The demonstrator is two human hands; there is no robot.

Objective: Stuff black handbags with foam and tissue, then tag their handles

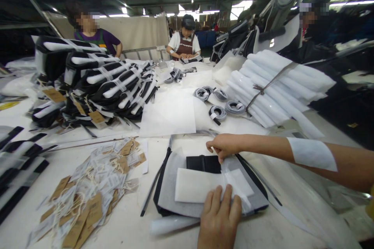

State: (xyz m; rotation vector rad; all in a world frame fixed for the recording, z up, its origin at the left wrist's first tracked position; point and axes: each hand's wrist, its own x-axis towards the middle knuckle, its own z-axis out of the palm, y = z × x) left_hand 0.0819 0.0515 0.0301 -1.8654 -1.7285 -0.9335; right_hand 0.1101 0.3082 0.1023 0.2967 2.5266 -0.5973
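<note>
A black bag [263,203] lies flat on the table in front of me, covered by a thin grey-white sheet [172,186]. On that sheet rests a folded piece of white foam [198,184], below a black strap tab [193,163]. My left hand [219,218] lies flat with its fingers stretched over the foam's lower edge. Above it, my right hand [226,146] has its fingertips pinched at the top of a clear tape strip [226,175] that runs down over the foam. Its index finger points left. A rolled white foam piece [172,223] sticks out below the bag.
Tangled brown tags [93,206] with strings and clear packets lie at left. Behind them are stacked wrapped black bags [102,74]. Coiled straps [217,113], a white sheet [169,114] and a tied foam bundle [280,85] lie farther back. People stand beyond, one with hands on a piece.
</note>
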